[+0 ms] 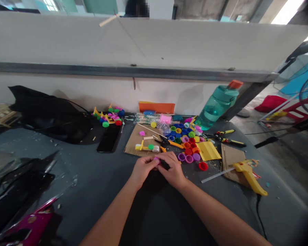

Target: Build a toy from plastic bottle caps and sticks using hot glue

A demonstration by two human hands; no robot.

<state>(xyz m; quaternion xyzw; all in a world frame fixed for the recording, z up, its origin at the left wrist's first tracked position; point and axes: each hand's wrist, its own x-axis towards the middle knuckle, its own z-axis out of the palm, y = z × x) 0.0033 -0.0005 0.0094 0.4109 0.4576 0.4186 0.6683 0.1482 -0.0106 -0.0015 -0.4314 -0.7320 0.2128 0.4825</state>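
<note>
My left hand (144,169) and my right hand (172,169) meet at the near edge of the cardboard. Between their fingertips is a small pink lump (156,160), which looks like modelling clay and is mostly covered by the fingers. Just beyond, on the cardboard sheet (131,145), lies a small yellow stick model (145,147) with a green cap and white and yellow ends. Another pink lump (142,133) sits farther back, near thin wooden sticks (148,138). An orange-handled cutting tool (176,145) rests to the right.
Colourful bottle caps (189,159) crowd the right, beside folded yellow paper (208,151). A yellow glue gun (250,176) lies on cardboard, its cord trailing forward. Behind stands a tilted teal bottle (217,106). At left are a phone (109,138), small models (109,117) and a black bag (48,114).
</note>
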